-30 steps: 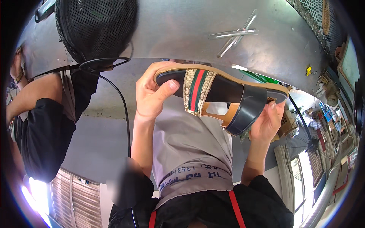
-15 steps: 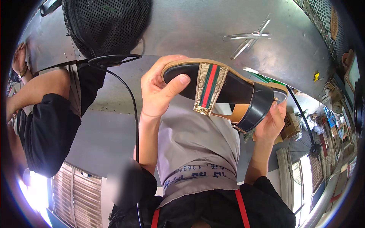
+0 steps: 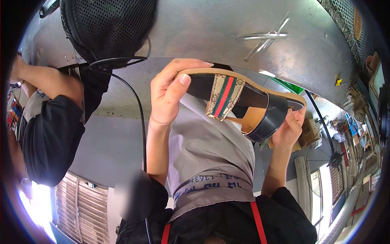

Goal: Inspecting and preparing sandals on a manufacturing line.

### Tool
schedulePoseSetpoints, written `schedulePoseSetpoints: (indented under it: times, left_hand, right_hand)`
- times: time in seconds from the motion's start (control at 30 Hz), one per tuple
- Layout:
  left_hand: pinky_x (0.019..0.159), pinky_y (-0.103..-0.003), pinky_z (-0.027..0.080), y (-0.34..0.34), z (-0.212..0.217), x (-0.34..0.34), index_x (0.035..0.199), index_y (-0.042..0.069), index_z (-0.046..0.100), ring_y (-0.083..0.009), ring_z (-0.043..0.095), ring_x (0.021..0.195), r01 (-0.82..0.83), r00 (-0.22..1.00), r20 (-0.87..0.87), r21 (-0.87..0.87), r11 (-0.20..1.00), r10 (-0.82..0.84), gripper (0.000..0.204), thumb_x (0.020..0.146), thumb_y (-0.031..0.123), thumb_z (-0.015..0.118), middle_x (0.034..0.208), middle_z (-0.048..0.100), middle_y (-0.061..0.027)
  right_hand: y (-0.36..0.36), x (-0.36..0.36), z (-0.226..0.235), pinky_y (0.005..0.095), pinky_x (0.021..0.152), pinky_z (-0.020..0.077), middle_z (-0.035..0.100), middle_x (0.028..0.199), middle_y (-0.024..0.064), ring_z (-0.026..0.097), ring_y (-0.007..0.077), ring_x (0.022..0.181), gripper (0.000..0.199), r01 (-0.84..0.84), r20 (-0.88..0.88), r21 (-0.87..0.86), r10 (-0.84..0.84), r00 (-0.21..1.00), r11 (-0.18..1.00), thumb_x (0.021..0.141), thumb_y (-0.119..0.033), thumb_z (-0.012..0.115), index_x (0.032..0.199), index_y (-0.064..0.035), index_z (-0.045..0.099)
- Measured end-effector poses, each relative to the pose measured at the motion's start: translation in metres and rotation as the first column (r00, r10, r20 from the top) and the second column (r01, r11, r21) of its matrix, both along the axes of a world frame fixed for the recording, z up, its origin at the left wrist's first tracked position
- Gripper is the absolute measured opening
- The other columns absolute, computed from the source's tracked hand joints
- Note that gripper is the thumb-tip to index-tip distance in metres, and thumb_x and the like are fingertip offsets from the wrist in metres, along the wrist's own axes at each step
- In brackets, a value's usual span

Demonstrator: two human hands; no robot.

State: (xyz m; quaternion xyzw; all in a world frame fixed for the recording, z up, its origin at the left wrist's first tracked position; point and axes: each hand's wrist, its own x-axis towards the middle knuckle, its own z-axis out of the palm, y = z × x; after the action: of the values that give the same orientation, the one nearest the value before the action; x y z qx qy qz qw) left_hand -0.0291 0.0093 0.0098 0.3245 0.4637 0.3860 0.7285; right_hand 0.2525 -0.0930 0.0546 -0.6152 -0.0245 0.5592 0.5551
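Note:
Between my two hands I hold a black sandal (image 3: 254, 96) with a tan sole edge, up in front of my grey apron (image 3: 203, 150). Across it runs a beige patterned strap (image 3: 224, 96) with a green and red stripe, and a wide black strap (image 3: 269, 118) crosses nearer its right end. My left hand (image 3: 168, 91) grips the left end, thumb on the insole and fingers over the outer edge. The right end is pinched by my right hand (image 3: 289, 126), its thumb by the black strap; the other fingers are partly hidden behind the sandal.
Beyond my hands stretches a metal worktable (image 3: 195, 32) with crossed clear strips (image 3: 264, 37) on it. A black mesh-covered thing (image 3: 107, 30) stands at the left, with a black cable (image 3: 140, 110) hanging from there. A co-worker's arm (image 3: 48, 81) is at far left. A standing fan (image 3: 335, 159) is at right.
The sandal has tilted, so more of its sole edge and less of its insole show. Both hands have turned with it, keeping hold. The co-worker's arm at left has shifted up.

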Motion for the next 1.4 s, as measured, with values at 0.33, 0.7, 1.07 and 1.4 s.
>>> schedulePoseSetpoints:
  times: [0.33,0.7,1.07,1.4]
  left_hand:
    - [0.096,-0.034,0.045,-0.006,-0.006,-0.006,0.11,-0.006,0.062,-0.0217,0.063,0.104,-0.001,1.0,-0.027,-0.061,0.998,-0.001,0.03,0.091,0.016,0.055,0.11,0.068,-0.0175]
    - [0.091,-0.031,0.045,-0.005,-0.014,-0.007,0.108,-0.007,0.063,-0.0209,0.063,0.097,-0.146,0.987,-0.068,-0.015,0.989,0.145,0.029,0.091,0.016,0.056,0.106,0.067,-0.0169]
    - [0.087,-0.05,0.058,0.063,0.008,0.06,0.118,-0.003,0.051,-0.0392,0.063,0.11,-0.126,0.9,0.366,-0.303,0.945,0.238,0.06,0.104,0.048,0.024,0.116,0.059,-0.024]
    - [0.074,-0.033,0.056,0.111,0.012,0.061,0.101,0.002,0.058,-0.0207,0.065,0.081,-0.015,0.944,0.296,-0.401,0.916,0.145,0.054,0.106,0.047,0.03,0.093,0.059,-0.0102]
  right_hand:
    - [-0.004,0.0,0.001,0.0476,0.079,0.0587,0.066,0.113,0.0199,0.068,0.0316,0.098,0.043,-0.064,-0.004,0.087,0.065,0.998,0.994,0.087,0.004,0.064,0.124,-0.0056,0.045]
    - [-0.005,-0.007,-0.007,0.0456,0.08,0.0585,0.063,0.117,0.0199,0.067,0.0321,0.101,0.048,-0.121,0.009,0.138,0.121,0.993,0.983,0.084,0.007,0.065,0.127,-0.0017,0.045]
    - [0.001,-0.072,0.023,0.0409,0.05,0.0555,0.066,0.077,0.0219,0.067,0.0338,0.057,0.041,-0.484,-0.47,-0.213,0.345,0.812,0.849,0.098,-0.027,0.049,0.113,0.0101,0.056]
    - [0.043,-0.079,0.036,0.0379,0.039,0.0511,0.062,0.081,0.0254,0.064,0.0352,0.051,0.044,-0.402,-0.534,-0.045,0.318,0.784,0.915,0.1,-0.027,0.033,0.111,0.0125,0.05]
